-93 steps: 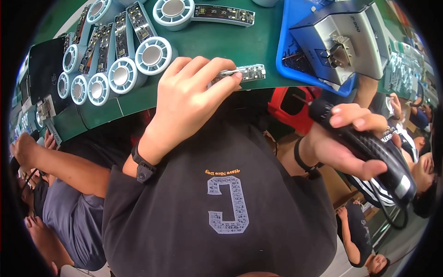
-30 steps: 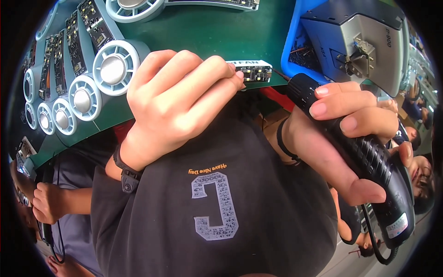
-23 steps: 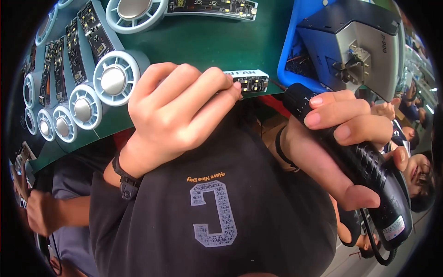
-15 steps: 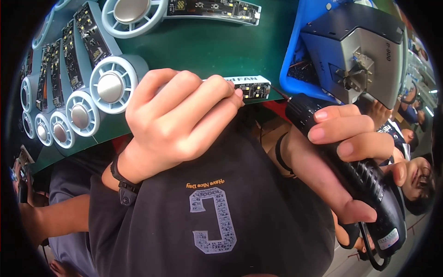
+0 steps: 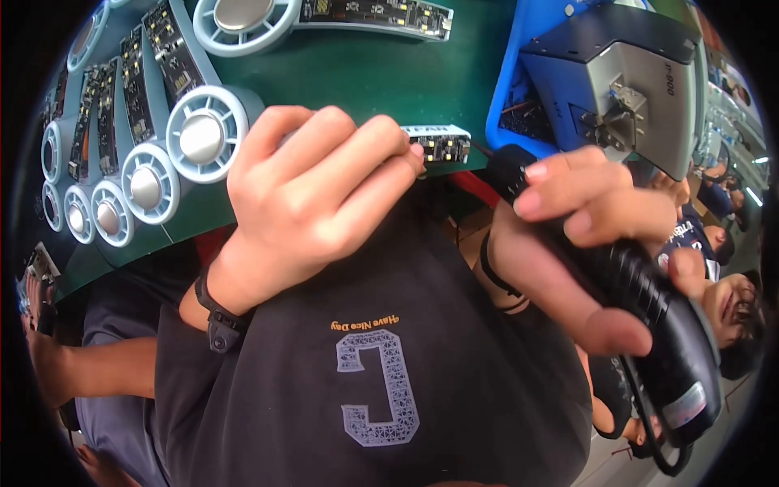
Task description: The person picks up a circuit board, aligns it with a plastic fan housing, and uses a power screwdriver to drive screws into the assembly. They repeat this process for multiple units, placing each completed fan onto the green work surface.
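Note:
My left hand [image 5: 304, 191] is closed around a light-blue handheld fan part, and its palm and fingers cover most of it. Only the end with a black circuit board [image 5: 445, 148] and a white printed side sticks out past my fingertips. In my right hand [image 5: 596, 219] is a black electric screwdriver [image 5: 649, 296], fingers wrapped round its body. Its thin bit points left at the exposed end of the board, very close to it; whether they touch I cannot tell.
Several similar light-blue fan parts [image 5: 203, 138] with boards lie at the left, and another [image 5: 373, 20] at the far edge of the green table [image 5: 365, 81]. A blue tray [image 5: 500, 97] at the right holds a grey-black screw feeder [image 5: 649, 73] and dark screws. People sit beyond it.
My right hand has moved the screwdriver up and left, bringing its bit nearer the board's end. My left hand and the fan part have shifted only slightly.

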`<control>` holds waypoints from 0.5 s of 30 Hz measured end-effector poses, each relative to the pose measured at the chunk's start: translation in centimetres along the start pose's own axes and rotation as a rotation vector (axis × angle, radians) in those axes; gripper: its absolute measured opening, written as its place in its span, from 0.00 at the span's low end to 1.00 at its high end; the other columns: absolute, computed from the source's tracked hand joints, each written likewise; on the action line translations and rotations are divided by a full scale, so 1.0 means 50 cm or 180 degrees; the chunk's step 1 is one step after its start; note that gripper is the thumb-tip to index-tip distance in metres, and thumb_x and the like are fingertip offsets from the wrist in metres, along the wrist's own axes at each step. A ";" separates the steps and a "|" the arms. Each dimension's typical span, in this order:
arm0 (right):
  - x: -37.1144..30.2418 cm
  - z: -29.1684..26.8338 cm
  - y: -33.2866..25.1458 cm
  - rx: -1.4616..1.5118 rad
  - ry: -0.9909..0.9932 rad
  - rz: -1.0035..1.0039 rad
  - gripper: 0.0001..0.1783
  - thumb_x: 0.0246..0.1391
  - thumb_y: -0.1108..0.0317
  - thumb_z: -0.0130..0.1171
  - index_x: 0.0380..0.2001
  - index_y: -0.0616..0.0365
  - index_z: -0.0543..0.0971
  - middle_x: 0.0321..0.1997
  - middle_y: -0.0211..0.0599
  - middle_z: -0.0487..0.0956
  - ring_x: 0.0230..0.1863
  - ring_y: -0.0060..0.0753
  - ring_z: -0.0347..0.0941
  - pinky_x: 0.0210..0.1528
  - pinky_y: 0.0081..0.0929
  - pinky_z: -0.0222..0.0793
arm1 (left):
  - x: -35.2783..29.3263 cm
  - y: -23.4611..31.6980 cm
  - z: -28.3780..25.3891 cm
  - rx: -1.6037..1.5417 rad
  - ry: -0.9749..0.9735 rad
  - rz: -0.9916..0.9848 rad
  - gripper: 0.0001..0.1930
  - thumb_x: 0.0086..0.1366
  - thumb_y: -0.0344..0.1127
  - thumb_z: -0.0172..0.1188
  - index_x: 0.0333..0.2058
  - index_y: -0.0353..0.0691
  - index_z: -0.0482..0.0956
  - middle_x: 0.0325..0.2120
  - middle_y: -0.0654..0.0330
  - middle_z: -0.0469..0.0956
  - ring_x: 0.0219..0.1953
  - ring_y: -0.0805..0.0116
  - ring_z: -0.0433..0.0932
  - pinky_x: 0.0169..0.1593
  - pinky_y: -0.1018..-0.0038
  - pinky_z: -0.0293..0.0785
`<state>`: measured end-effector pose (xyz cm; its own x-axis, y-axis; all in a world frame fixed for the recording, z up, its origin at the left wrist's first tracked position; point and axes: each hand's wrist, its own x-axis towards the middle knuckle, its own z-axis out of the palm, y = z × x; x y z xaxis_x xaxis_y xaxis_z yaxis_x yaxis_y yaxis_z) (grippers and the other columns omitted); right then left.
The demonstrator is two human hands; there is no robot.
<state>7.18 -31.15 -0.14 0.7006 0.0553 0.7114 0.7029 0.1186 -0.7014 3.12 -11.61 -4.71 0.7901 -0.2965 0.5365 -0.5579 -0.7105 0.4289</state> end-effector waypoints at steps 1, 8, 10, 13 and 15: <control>0.006 0.000 0.002 -0.0023 -0.0054 0.0030 0.42 0.71 0.23 0.38 0.60 0.52 0.63 0.31 0.36 0.70 0.15 0.34 0.66 0.18 0.33 0.68 | -0.001 -0.001 0.002 0.0008 -0.0028 0.0001 0.09 0.52 0.38 0.78 0.31 0.47 0.88 0.30 0.73 0.84 0.29 0.72 0.77 0.36 0.73 0.68; 0.008 0.028 0.008 -0.0174 0.0885 -0.0078 0.42 0.71 0.24 0.39 0.62 0.52 0.62 0.26 0.35 0.70 0.14 0.31 0.66 0.17 0.31 0.70 | -0.008 0.024 -0.021 0.0136 -0.0085 0.0078 0.07 0.54 0.36 0.74 0.30 0.47 0.84 0.32 0.73 0.80 0.30 0.73 0.76 0.36 0.73 0.69; 0.010 0.009 0.031 -0.0553 0.0498 -0.0050 0.41 0.72 0.25 0.39 0.62 0.53 0.62 0.25 0.34 0.71 0.14 0.29 0.67 0.17 0.29 0.71 | 0.020 0.003 -0.027 0.0311 -0.0033 0.0225 0.06 0.54 0.34 0.72 0.29 0.48 0.82 0.33 0.72 0.79 0.31 0.73 0.76 0.35 0.73 0.69; 0.043 0.028 -0.008 -0.0558 0.1207 0.0294 0.40 0.73 0.25 0.37 0.60 0.53 0.62 0.24 0.34 0.72 0.13 0.29 0.66 0.17 0.28 0.71 | 0.025 0.013 -0.044 0.0034 -0.0173 0.0043 0.07 0.55 0.35 0.73 0.30 0.49 0.83 0.33 0.73 0.79 0.33 0.74 0.77 0.36 0.72 0.68; 0.047 -0.001 -0.039 -0.0547 0.1444 0.0541 0.40 0.73 0.25 0.36 0.59 0.53 0.62 0.24 0.34 0.72 0.13 0.29 0.66 0.17 0.28 0.71 | 0.018 0.036 -0.032 0.0071 -0.0124 -0.0091 0.08 0.55 0.35 0.74 0.30 0.49 0.83 0.34 0.74 0.80 0.33 0.74 0.78 0.37 0.72 0.69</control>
<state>7.48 -31.32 2.90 0.7629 -0.3806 0.5227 0.5577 -0.0215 -0.8297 2.41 -12.12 -2.29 0.8151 -0.3002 0.4955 -0.5295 -0.7331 0.4269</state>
